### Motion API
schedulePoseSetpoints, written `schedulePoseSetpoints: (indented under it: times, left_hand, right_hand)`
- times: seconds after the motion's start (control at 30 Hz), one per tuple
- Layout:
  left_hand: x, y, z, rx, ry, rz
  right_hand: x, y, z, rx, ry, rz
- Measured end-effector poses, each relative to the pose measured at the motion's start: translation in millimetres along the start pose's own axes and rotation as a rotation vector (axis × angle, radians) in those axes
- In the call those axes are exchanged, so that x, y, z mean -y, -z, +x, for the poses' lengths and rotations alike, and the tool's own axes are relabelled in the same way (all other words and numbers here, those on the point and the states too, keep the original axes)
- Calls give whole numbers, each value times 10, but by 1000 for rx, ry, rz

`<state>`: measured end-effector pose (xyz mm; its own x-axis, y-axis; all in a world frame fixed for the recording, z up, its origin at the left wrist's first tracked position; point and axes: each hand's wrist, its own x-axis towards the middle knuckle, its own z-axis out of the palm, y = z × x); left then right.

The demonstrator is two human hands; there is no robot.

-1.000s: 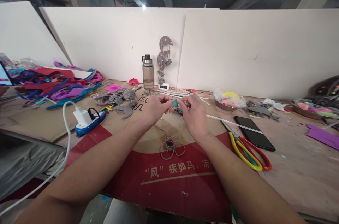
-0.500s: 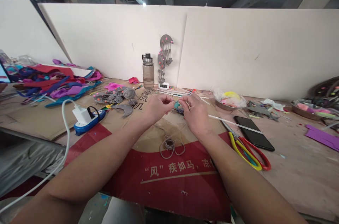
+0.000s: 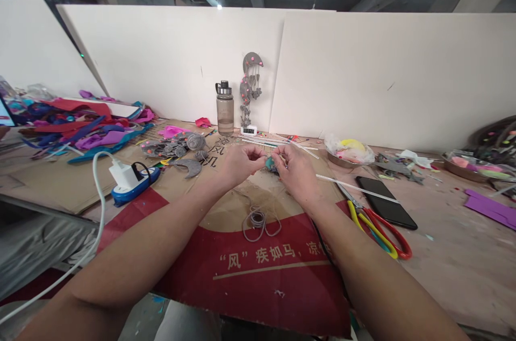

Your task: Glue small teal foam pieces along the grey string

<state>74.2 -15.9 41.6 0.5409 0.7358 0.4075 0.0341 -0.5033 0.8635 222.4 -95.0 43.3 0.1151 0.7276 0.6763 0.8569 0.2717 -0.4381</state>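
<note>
My left hand [image 3: 242, 165] is closed in a pinch, thumb against fingers; what lies between them is too small to make out. Facing it, my right hand [image 3: 296, 171] pinches a small teal piece [image 3: 269, 162] whose kind I cannot tell. The fingertips of both hands almost meet over the cardboard [image 3: 226, 212]. Below them lies a loose coil of grey cord [image 3: 258, 219]. Scissors [image 3: 374, 225] with red and yellow handles rest beside my right forearm. Left of my left hand are a grey crescent [image 3: 190, 168] and a ball of grey yarn [image 3: 196, 141].
A black phone [image 3: 385, 204] lies at the right, a clear glue stick [image 3: 342, 182] across it. A water bottle [image 3: 224, 108] stands at the back near a hanging grey ornament [image 3: 252, 64]. Left are a blue power strip [image 3: 135, 190] and a colourful felt heap [image 3: 97, 128].
Both hands stay nearly in place, fingertips close together. The teal piece between them shows slightly more and has turned a little. Nothing else has visibly moved.
</note>
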Motion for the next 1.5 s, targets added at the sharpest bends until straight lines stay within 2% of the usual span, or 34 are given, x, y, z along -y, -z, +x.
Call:
schedulePoseSetpoints:
  times: [0.3,0.5,0.63,0.87,1.1,1.23,1.5]
  left_hand:
    - [33,69,41,99,-34,61]
    - [-42,116,37,188,-57,60]
    - [-15,144,55,233,-93,65]
    - [-14,180,51,278,5,54]
    - [-22,201,59,348,43,3]
    - [-15,228,67,371,51,-22]
    - [-17,247,69,410,74,-12]
  right_hand:
    - [-8,97,15,156,-54,144]
    - [-47,77,13,214,-39,154]
    - [-52,70,5,263,-36,172]
    - [-21,81,9,345,-131,259]
    - [103,193,27,340,-320,362]
    - [125,237,37,333,-330,371]
    - [3,191,60,364,-318,371]
